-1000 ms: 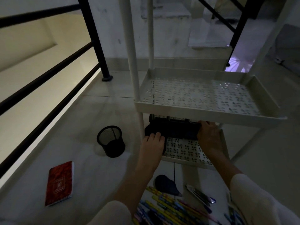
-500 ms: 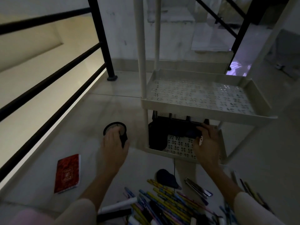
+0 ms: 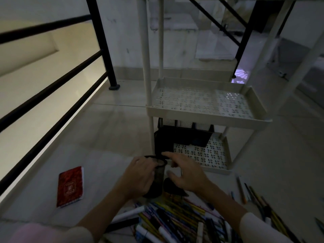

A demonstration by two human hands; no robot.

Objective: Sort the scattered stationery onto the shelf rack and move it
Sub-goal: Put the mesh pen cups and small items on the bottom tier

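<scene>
left hand point(image 3: 138, 178) wrapped round mesh pen cup point(image 3: 156, 176), upright for loading | right hand point(image 3: 185, 174) spread wide, empty, steadying rim | cup above floor point(image 3: 108, 137), before shelf rack point(image 3: 206, 109) bottom-tier front edge | pens point(image 3: 175, 218) heaped nearer

The mesh pen cup point(image 3: 156, 178), left standing apart on the floor 1.0 s ago and first touched 0.5 s ago, is now gripped by the left hand point(image 3: 138, 178) and has been brought in front of the rack's lowest tray. The right hand point(image 3: 184, 174) has been withdrawn from the black desk organizer point(image 3: 182, 137) and is held spread just right of the cup's rim.
</scene>
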